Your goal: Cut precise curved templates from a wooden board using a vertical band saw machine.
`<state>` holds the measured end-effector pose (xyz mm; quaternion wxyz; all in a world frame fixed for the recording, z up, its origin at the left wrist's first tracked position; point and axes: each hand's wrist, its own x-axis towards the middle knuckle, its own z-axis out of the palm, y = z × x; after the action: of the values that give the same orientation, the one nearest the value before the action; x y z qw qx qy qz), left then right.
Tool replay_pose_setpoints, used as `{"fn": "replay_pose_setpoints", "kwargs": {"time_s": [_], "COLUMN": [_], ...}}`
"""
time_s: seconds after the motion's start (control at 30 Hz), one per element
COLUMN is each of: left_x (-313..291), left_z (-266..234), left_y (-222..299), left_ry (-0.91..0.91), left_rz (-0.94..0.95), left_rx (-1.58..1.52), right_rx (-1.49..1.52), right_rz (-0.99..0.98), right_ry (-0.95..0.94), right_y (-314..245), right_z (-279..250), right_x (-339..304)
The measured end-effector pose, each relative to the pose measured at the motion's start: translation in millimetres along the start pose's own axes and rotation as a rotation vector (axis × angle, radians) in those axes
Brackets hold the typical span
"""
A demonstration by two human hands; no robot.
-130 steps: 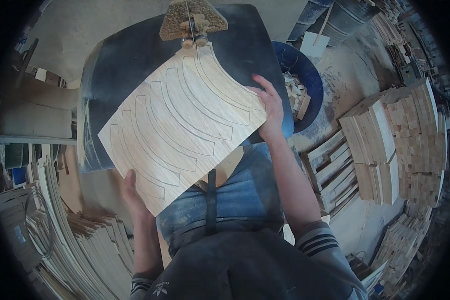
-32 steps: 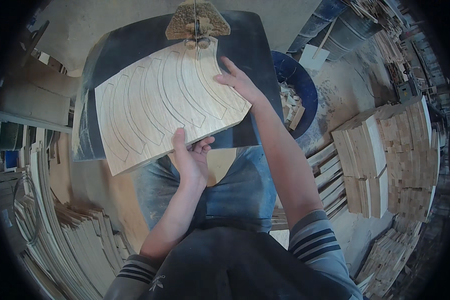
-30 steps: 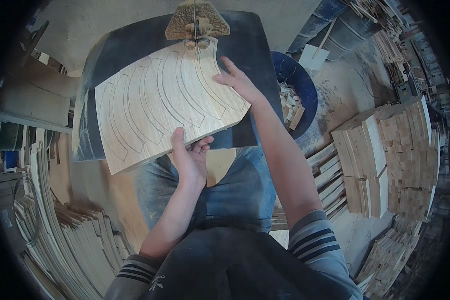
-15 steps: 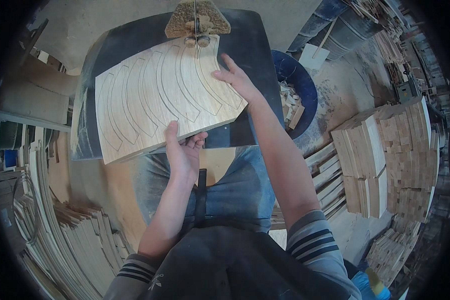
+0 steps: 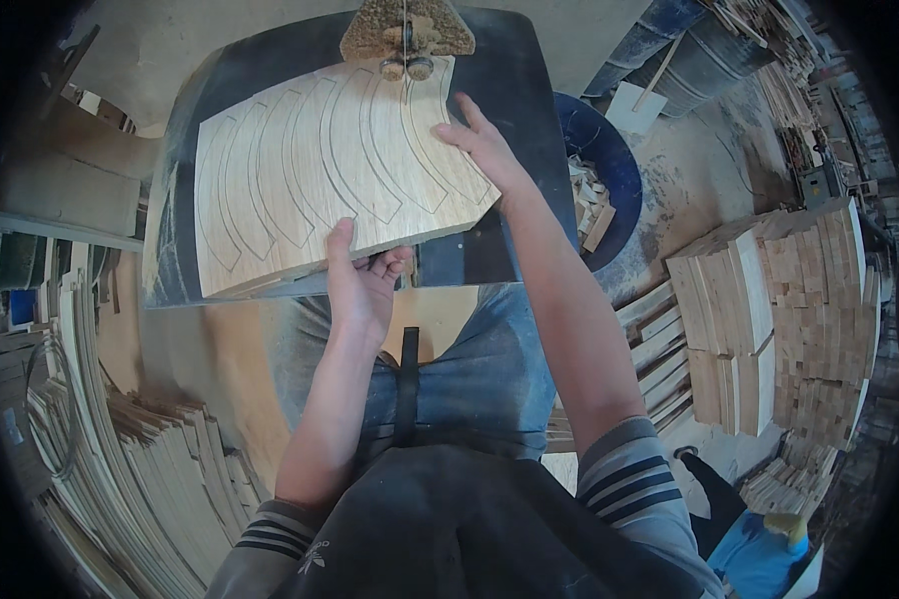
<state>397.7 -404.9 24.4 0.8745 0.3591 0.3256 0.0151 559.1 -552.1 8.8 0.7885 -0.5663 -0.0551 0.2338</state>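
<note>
A thick pale wooden board [image 5: 300, 180], pencilled with several curved strip outlines, lies on the dark saw table [image 5: 509, 70]. Its far right part is at the thin upright blade of a band saw, below the sawdust-caked blade guide [image 5: 407, 32]. My left hand [image 5: 365, 290] grips the near edge, thumb on top and fingers curled below. On the right side, my right hand [image 5: 484, 150] holds the board's edge, thumb on the upper face and fingers stretched along the side, a short way from the blade. The fingers' undersides are hidden.
A blue tub [image 5: 624, 190] of wood offcuts stands right of the table. Stacked cut wood [image 5: 729, 319] rises farther right, and long boards [image 5: 160, 449] lean at the left. Metal drums [image 5: 704, 70] stand far right. A person in blue [image 5: 759, 554] is at the lower right.
The board has moved slightly away from me and turned a little at the blade, with both hands still on it. More of the person in blue shows at the lower right.
</note>
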Motion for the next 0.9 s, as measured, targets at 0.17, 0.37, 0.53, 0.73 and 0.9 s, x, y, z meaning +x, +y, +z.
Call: {"fn": "replay_pose_setpoints", "kwargs": {"time_s": [0.17,0.37,0.53,0.73,0.9], "left_x": [5.8,13.6,20.2,25.3,30.4], "left_z": [-4.0,-7.5,-9.5,-10.1,-9.9], "left_y": [5.8,10.1,13.1,19.3,25.0], "left_ry": [-0.024,-0.019,-0.042,-0.063,-0.061], "left_rz": [-0.014,-0.012,-0.025,-0.029,-0.027], "left_rx": [0.002,0.016,0.023,0.046,0.074], "right_rx": [0.031,0.074,0.037,0.046,0.043], "right_rz": [-0.003,-0.028,-0.014,-0.032,-0.098], "right_ry": [0.008,0.024,0.054,0.07,0.127], "right_y": [1.0,4.8,3.7,4.5,9.8], "right_z": [3.5,4.7,4.1,6.1,8.8], "right_x": [0.6,3.9,6.3,6.6,10.6]}}
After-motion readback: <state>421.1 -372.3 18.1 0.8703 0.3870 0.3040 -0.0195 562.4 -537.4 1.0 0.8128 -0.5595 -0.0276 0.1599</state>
